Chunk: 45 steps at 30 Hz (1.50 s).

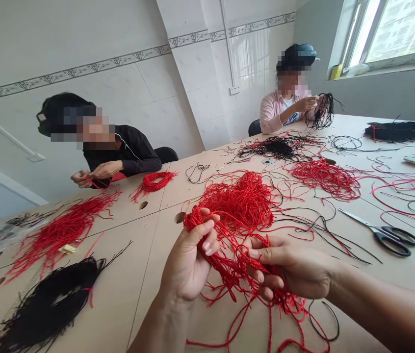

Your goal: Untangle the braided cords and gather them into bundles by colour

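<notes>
My left hand [189,260] is closed around a bunch of red cords [229,255], gripping them near the top with fingers curled. My right hand [288,269] holds the same tangle from the right, its fingers pinched and wrapped in the strands. The cords trail down over the beige table [137,274] toward me and join a bigger red heap [242,198] just beyond my hands. A few thin black cords [325,323] lie under my right wrist.
Black-handled scissors [384,233] lie right of my hands. Bundles of black cord [51,304] and red cord [60,230] lie to the left. More red heaps [321,176] and black heaps [402,130] sit further back. Two other people [108,152] [288,103] handle cords across the table.
</notes>
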Motion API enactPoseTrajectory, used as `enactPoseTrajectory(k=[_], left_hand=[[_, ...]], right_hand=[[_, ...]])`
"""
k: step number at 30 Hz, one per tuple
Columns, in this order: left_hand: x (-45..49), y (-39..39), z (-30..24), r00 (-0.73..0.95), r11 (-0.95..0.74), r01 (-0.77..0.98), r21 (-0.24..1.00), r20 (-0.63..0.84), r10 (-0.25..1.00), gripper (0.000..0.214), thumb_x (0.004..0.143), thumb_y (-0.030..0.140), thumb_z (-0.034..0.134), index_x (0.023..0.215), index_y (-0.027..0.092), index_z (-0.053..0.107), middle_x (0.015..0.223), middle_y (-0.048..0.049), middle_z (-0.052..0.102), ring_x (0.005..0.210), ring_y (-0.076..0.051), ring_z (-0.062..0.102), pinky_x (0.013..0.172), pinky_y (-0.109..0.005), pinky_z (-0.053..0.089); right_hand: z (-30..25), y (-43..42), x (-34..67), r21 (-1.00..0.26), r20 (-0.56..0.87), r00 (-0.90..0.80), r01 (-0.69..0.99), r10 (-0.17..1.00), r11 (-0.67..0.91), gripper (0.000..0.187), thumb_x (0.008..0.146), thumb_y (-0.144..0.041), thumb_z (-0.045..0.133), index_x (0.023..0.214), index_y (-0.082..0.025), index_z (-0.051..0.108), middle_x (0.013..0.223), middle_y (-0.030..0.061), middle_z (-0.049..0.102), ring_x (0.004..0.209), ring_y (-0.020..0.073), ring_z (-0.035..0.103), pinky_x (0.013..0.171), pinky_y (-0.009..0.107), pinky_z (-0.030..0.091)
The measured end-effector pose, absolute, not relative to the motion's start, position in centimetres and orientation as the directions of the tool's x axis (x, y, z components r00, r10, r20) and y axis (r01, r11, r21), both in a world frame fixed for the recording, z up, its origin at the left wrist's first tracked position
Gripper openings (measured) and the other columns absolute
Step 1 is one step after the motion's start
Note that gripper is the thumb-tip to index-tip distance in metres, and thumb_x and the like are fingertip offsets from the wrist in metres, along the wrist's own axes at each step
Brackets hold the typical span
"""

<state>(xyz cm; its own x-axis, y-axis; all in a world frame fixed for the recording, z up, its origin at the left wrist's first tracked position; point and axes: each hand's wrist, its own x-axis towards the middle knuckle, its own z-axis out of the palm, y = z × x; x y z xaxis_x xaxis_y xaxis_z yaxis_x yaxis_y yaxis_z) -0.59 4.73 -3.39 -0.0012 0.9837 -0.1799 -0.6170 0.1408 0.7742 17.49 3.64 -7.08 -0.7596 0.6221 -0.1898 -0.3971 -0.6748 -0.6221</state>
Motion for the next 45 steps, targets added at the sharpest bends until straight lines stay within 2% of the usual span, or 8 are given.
enactPoseTrajectory(k=[6, 11, 16, 20, 26, 30, 40, 45], left_hand=[[-1.9, 6.7, -4.2, -0.117, 0.074, -0.649, 0.757, -0.195, 0.974, 0.016, 0.083, -0.002, 0.053, 0.082, 0.012, 0.061, 0.079, -0.0009, 0.066, 0.042, -0.001, 0.044, 0.038, -0.012, 0.038], [-2.5, 6.9, -3.4, -0.069, 0.141, -0.65, 0.747, -0.242, 0.968, 0.019, 0.095, 0.012, 0.047, 0.086, 0.012, 0.063, 0.077, -0.0023, 0.065, 0.046, -0.006, 0.051, 0.042, -0.018, 0.046], [-2.0, 4.9, -1.4, 0.102, 0.308, -0.624, 0.718, -0.316, 0.943, 0.039, 0.101, 0.034, 0.038, 0.105, 0.01, 0.068, 0.094, -0.0113, 0.073, 0.076, -0.02, 0.07, 0.068, -0.036, 0.061], [-1.6, 3.2, -1.1, 0.295, 0.368, -0.611, 0.701, -0.23, 0.927, 0.043, 0.096, 0.046, 0.046, 0.112, 0.014, 0.07, 0.113, -0.0134, 0.072, 0.105, -0.027, 0.067, 0.084, -0.044, 0.059], [-1.7, 1.6, -1.3, 0.391, 0.365, -0.56, 0.743, -0.151, 0.908, 0.044, 0.086, 0.054, 0.06, 0.115, 0.024, 0.072, 0.127, -0.0094, 0.067, 0.123, -0.033, 0.057, 0.085, -0.045, 0.057], [-1.4, 1.4, -1.6, 0.373, 0.348, -0.518, 0.781, -0.159, 0.914, 0.043, 0.083, 0.056, 0.063, 0.114, 0.027, 0.073, 0.12, -0.0069, 0.071, 0.121, -0.031, 0.059, 0.086, -0.04, 0.056], [-1.3, 0.9, -3.5, 0.178, -0.116, -0.055, 0.992, 0.124, 0.976, 0.029, 0.09, 0.037, 0.063, 0.118, 0.03, 0.07, 0.135, -0.0036, 0.061, 0.137, -0.027, 0.042, 0.112, -0.04, 0.037], [-1.1, 0.9, -3.2, 0.067, -0.199, -0.057, 0.978, 0.202, 0.977, 0.018, 0.093, 0.035, 0.057, 0.1, 0.03, 0.073, 0.132, -0.0013, 0.061, 0.127, -0.025, 0.051, 0.107, -0.036, 0.041]], right_hand=[[-6.8, 3.3, 18.1, -0.608, -0.1, -0.766, -0.457, 0.634, -0.649, 0.033, 0.079, -0.038, 0.079, 0.077, -0.012, 0.057, 0.066, 0.0005, 0.064, 0.045, 0.0011, 0.046, 0.057, 0.02, 0.052], [-6.2, 4.2, 19.1, -0.569, -0.076, -0.718, -0.538, 0.692, -0.622, 0.031, 0.072, -0.02, 0.082, 0.09, -0.017, 0.056, 0.069, -0.0011, 0.067, 0.052, 0.0055, 0.056, 0.059, 0.021, 0.054], [-4.1, 5.8, 21.0, -0.566, -0.082, -0.473, -0.702, 0.877, -0.431, 0.038, 0.064, -0.002, 0.073, 0.093, -0.02, 0.057, 0.081, -0.002, 0.071, 0.062, 0.0059, 0.066, 0.067, 0.018, 0.056], [-2.4, 5.6, 21.5, -0.601, -0.035, -0.432, -0.711, 0.901, -0.364, 0.045, 0.064, -0.002, 0.069, 0.1, -0.027, 0.057, 0.092, -0.0032, 0.071, 0.081, 0.0111, 0.07, 0.08, 0.028, 0.058], [-2.6, 4.9, 19.0, -0.754, 0.005, -0.587, -0.534, 0.81, -0.382, 0.03, 0.07, -0.02, 0.08, 0.085, -0.02, 0.054, 0.073, -0.0052, 0.064, 0.051, 0.0044, 0.057, 0.052, 0.017, 0.05], [-2.6, 4.8, 17.0, -0.856, 0.012, -0.642, -0.403, 0.767, -0.323, 0.036, 0.073, -0.022, 0.081, 0.083, -0.018, 0.046, 0.073, -0.0055, 0.061, 0.052, 0.0029, 0.055, 0.045, 0.012, 0.038], [-3.0, 4.9, 16.7, -0.947, 0.076, -0.608, -0.293, 0.79, -0.134, 0.037, 0.077, -0.03, 0.079, 0.084, -0.019, 0.045, 0.064, -0.009, 0.047, 0.048, 0.0014, 0.033, 0.042, 0.015, 0.025], [-3.5, 5.7, 18.0, -0.939, 0.103, -0.383, -0.341, 0.918, -0.037, 0.029, 0.086, -0.039, 0.069, 0.094, -0.021, 0.048, 0.062, -0.0071, 0.05, 0.048, 0.0048, 0.038, 0.042, 0.017, 0.029]])
